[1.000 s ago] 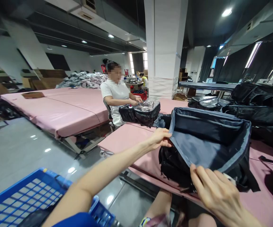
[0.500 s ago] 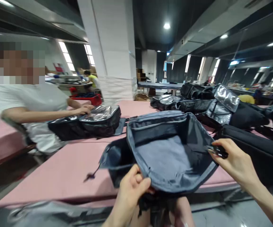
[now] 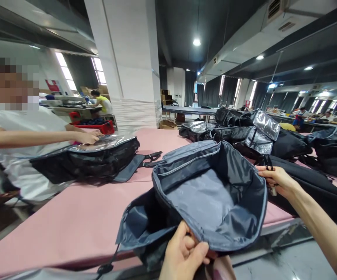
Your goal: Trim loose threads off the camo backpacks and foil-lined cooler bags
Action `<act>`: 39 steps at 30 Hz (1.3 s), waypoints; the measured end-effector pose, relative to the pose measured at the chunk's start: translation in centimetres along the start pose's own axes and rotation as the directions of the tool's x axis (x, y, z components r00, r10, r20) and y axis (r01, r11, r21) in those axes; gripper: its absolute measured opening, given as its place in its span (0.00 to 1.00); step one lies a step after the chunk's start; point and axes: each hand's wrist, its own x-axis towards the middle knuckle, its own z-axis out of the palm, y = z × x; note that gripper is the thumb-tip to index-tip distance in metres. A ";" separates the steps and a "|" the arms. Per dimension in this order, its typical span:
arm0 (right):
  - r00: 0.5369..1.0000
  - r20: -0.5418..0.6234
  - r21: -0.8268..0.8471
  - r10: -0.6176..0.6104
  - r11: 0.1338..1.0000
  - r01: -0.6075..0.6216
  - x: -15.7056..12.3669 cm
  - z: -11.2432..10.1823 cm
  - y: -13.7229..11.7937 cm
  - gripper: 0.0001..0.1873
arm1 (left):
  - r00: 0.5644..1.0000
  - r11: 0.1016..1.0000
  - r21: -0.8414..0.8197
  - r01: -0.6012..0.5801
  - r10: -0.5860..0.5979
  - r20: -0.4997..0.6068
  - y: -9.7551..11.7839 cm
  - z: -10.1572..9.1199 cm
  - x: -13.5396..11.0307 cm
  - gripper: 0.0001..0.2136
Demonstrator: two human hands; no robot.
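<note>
A dark bag (image 3: 206, 194) with a grey-blue lining gapes toward me, its mouth spread wide. My left hand (image 3: 185, 249) is closed on the near edge of the opening, thumb on top. At the right side of the rim, my right hand (image 3: 276, 179) pinches the edge between its fingers. Small black-handled snips (image 3: 269, 162) also sit in that hand, partly hidden by the fingers. An open, lined pocket (image 3: 145, 229) sags from the bag's left side, with a cord and black toggle (image 3: 105, 268) dangling below it.
A pink-covered table (image 3: 98, 217) lies beneath the bag. On the left, a co-worker in white (image 3: 40, 124) handles another black bag (image 3: 98, 161). Black and silver bags (image 3: 261, 136) are piled at right, beside a long black bag (image 3: 302, 179). Behind stands a white column (image 3: 127, 70).
My right hand has shifted from inside the bag's right edge to gripping the rim from outside. The bag mouth has tilted, and the view has turned slightly right.
</note>
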 end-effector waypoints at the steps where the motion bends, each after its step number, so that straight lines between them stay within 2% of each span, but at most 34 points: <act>1: 1.000 0.019 0.055 0.009 0.998 -0.010 -0.1 -0.1 0.1 0.20 | 0.999 0.997 0.082 0.012 -0.016 0.050 1.2 -0.3 -0.1 0.18; 3: 0.999 0.042 0.125 0.015 0.992 -0.020 -0.4 -0.4 0.3 0.19 | 0.988 0.964 0.264 -0.033 -0.007 0.152 4.1 -0.4 0.1 0.17; 5: 0.999 0.042 0.150 0.015 0.988 -0.021 -0.7 -0.4 0.3 0.18 | 0.963 0.893 0.408 -0.190 0.088 0.255 7.1 0.7 1.4 0.16; 8: 0.999 0.037 0.151 0.020 0.988 -0.025 -0.9 -0.4 0.3 0.20 | 0.857 0.689 0.540 -0.483 0.244 0.454 9.7 4.8 6.0 0.07; 9: 0.999 0.039 0.144 0.019 0.989 -0.024 -1.0 -0.4 0.3 0.21 | 0.820 0.632 0.554 -0.542 0.252 0.515 9.7 6.6 8.0 0.04; 10: 0.999 0.039 0.132 0.018 0.991 -0.023 -1.0 -0.5 0.3 0.22 | 0.814 0.611 0.573 -0.546 0.225 0.536 9.3 8.4 10.2 0.03; 11: 0.999 0.039 0.115 0.019 0.993 -0.023 -1.0 -0.5 0.3 0.23 | 0.839 0.621 0.602 -0.502 0.181 0.512 8.6 10.2 12.3 0.04; 12: 0.999 0.035 0.094 0.020 0.995 -0.024 -1.0 -0.6 0.3 0.23 | 0.889 0.656 0.638 -0.404 0.119 0.441 7.7 11.8 14.2 0.05; 13: 0.999 0.030 0.073 0.021 0.997 -0.023 -1.0 -0.6 0.3 0.24 | 0.933 0.712 0.647 -0.273 0.034 0.357 6.8 13.3 15.8 0.07; 14: 0.999 0.031 0.053 0.020 0.998 -0.021 -1.1 -0.7 0.2 0.24 | 0.953 0.765 0.625 -0.155 -0.050 0.298 5.9 14.5 17.1 0.09; 15: 0.999 0.037 0.034 0.013 0.999 -0.014 -1.1 -0.7 0.1 0.24 | 0.959 0.804 0.591 -0.060 -0.118 0.258 5.2 15.6 18.0 0.11; 17: 0.998 0.057 0.001 -0.013 1.000 0.013 -1.2 -0.8 -0.1 0.23 | 0.950 0.859 0.511 0.043 -0.193 0.244 4.2 16.9 18.9 0.13; 21: 0.998 0.044 -0.020 -0.037 0.999 0.038 -1.3 -0.8 -0.5 0.22 | 0.935 0.922 0.378 0.087 -0.206 0.287 3.2 17.5 18.7 0.09; 24: 0.999 0.034 -0.012 -0.030 0.999 0.031 -1.3 -0.7 -0.4 0.23 | 0.958 0.926 0.377 0.007 -0.114 0.264 2.8 17.2 18.7 0.04; 27: 0.999 0.036 -0.036 -0.022 0.999 0.023 -1.2 -0.6 -0.2 0.23 | 0.964 0.879 0.467 -0.098 -0.034 0.265 2.5 16.9 19.0 0.03; 30: 0.999 0.008 -0.075 -0.049 0.996 0.049 -1.0 -0.4 -0.1 0.23 | 0.930 0.792 0.568 -0.224 0.001 0.367 2.6 16.6 19.2 0.06; 31: 0.998 0.003 -0.088 -0.062 0.994 0.062 -0.9 -0.3 -0.2 0.23 | 0.925 0.787 0.576 -0.223 -0.015 0.379 2.7 16.6 19.2 0.07; 32: 0.997 -0.003 -0.102 -0.073 0.992 0.072 -0.9 -0.3 -0.2 0.22 | 0.926 0.812 0.557 -0.177 -0.055 0.375 2.7 16.5 19.2 0.08; 34: 0.997 -0.008 -0.130 -0.080 0.988 0.078 -0.8 -0.2 -0.4 0.22 | 0.920 0.902 0.431 0.024 -0.189 0.344 2.8 16.4 19.2 0.10; 36: 0.997 -0.009 -0.153 -0.076 0.985 0.073 -0.8 -0.2 -0.4 0.23 | 0.886 0.942 0.248 0.228 -0.306 0.350 2.8 16.1 19.1 0.11; 39: 0.999 -0.012 -0.170 -0.050 0.984 0.047 -0.9 -0.1 -0.2 0.24 | 0.854 0.936 0.081 0.343 -0.347 0.388 2.6 15.3 19.1 0.11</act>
